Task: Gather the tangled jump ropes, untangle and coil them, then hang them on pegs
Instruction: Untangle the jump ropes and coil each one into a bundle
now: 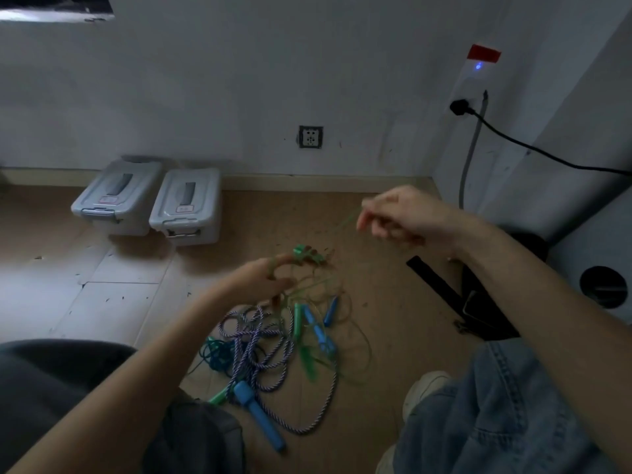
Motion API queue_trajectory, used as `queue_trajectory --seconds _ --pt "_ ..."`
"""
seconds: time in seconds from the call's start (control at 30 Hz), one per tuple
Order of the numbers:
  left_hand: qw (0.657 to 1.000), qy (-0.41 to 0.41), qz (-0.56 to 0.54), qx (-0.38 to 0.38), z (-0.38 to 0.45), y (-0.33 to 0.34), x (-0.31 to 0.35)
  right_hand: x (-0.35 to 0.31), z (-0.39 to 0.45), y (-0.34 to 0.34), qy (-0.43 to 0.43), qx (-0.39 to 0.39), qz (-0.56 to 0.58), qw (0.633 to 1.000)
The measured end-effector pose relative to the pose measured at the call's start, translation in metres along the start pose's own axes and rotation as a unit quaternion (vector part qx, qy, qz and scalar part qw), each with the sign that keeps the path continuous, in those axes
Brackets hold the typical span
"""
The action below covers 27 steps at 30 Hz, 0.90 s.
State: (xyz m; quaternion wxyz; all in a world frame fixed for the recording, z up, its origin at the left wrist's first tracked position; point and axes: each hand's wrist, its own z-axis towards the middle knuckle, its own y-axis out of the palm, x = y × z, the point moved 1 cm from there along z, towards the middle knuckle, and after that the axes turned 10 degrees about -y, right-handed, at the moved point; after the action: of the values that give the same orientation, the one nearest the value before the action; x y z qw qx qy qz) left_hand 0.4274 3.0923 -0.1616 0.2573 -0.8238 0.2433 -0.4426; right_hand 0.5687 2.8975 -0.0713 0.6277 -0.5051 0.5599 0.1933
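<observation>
A tangle of jump ropes [273, 347] lies on the wooden floor between my knees: a purple-white braided rope [260, 340] with a blue handle [260, 415], a teal cord [215, 354], and thin green cord [307, 289] with green and blue handles. My left hand [263, 278] is over the pile's far side, fingers curled round green cord near a green handle [306, 253]. My right hand [400, 217] is raised to the right and pinches a stretch of the thin green cord [345, 222] pulled up from the pile.
Two grey lidded storage boxes [150, 203] stand against the wall at the left. A wall socket [310, 136] is straight ahead. A power strip with a black cable [513, 142] hangs at the right. A black bag strap [444, 292] lies by my right knee.
</observation>
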Motion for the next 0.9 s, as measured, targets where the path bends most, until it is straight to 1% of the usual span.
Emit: queue_trajectory --seconds 0.03,0.07,0.1,0.13,0.17,0.2,0.23,0.3,0.33,0.37,0.4,0.5,0.57,0.73,0.8,0.83,0.9 --pt "0.999 -0.022 -0.032 0.024 0.002 -0.008 -0.008 0.001 -0.003 0.0 0.03 -0.069 -0.143 0.987" --pt "0.995 -0.038 -0.085 0.04 0.002 -0.015 -0.014 0.004 -0.006 0.002 0.068 -0.148 -0.256 0.953" --pt "0.988 -0.046 -0.142 0.05 0.001 -0.023 -0.019 0.007 -0.01 0.004 0.107 -0.213 -0.325 0.915" --pt "0.978 -0.046 -0.195 0.052 0.0 -0.03 -0.021 0.01 -0.012 0.007 0.133 -0.256 -0.355 0.889" --pt "0.968 -0.042 -0.241 0.048 -0.001 -0.036 -0.022 0.013 -0.013 0.013 0.135 -0.278 -0.353 0.883" --pt "0.958 -0.035 -0.282 0.043 -0.002 -0.04 -0.021 0.014 -0.013 0.02 0.111 -0.283 -0.327 0.895" --pt "0.948 -0.028 -0.314 0.038 -0.002 -0.042 -0.021 0.015 -0.011 0.025 0.071 -0.26 -0.283 0.921" --pt "0.937 -0.013 -0.348 0.024 -0.003 -0.042 -0.015 0.014 -0.006 0.029 -0.005 -0.168 -0.18 0.969" --pt "0.935 -0.006 -0.354 0.01 -0.004 -0.041 -0.012 0.013 -0.003 0.029 -0.015 -0.131 -0.134 0.982" --pt "0.933 0.001 -0.359 -0.009 -0.005 -0.039 -0.008 0.014 0.0 0.029 -0.006 -0.113 -0.111 0.987" --pt "0.928 0.011 -0.37 -0.032 -0.007 -0.037 -0.003 0.014 0.001 0.032 0.007 -0.114 -0.119 0.986" --pt "0.918 0.048 -0.384 -0.084 -0.012 -0.035 0.012 0.024 0.003 0.051 0.023 -0.15 -0.196 0.969" --pt "0.919 0.056 -0.38 -0.09 -0.015 -0.036 0.019 0.028 0.004 0.06 0.03 -0.157 -0.16 0.974" --pt "0.915 0.055 -0.388 -0.093 -0.021 -0.037 0.03 0.028 0.006 0.062 0.018 -0.116 -0.079 0.99" --pt "0.92 0.051 -0.377 -0.093 -0.025 -0.038 0.033 0.025 0.007 0.063 -0.008 -0.079 -0.069 0.994" --pt "0.921 0.048 -0.374 -0.095 -0.026 -0.038 0.034 0.024 0.008 0.062 -0.021 -0.04 -0.052 0.998" --pt "0.92 0.047 -0.374 -0.103 -0.029 -0.038 0.038 0.022 0.009 0.059 -0.021 0.021 0.053 0.998"
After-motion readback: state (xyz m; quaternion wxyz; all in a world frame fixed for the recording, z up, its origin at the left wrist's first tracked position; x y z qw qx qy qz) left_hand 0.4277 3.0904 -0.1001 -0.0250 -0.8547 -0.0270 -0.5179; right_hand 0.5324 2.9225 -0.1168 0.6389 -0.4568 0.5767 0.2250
